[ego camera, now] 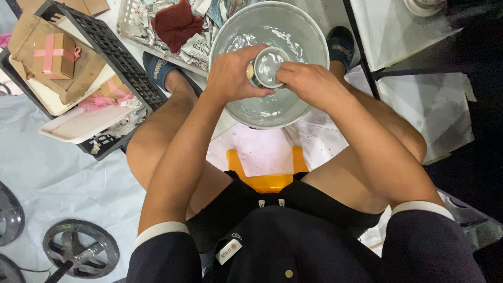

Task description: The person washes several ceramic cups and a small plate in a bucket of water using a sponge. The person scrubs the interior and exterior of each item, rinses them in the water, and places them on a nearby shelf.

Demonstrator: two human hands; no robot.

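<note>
A single camera rides on the person's head and looks almost straight down, close over the lap, with the large metal bowl (270,63) near the top centre of the picture. Below the bowl lie the forearms, knees and a yellow stool (267,175); left of the bowl sits a black crate (118,57). There is no second view to overlap with

A glossy, wet metal basin (293,31) holds water; the small cup (268,67) looks smooth, glazed ceramic.
</note>
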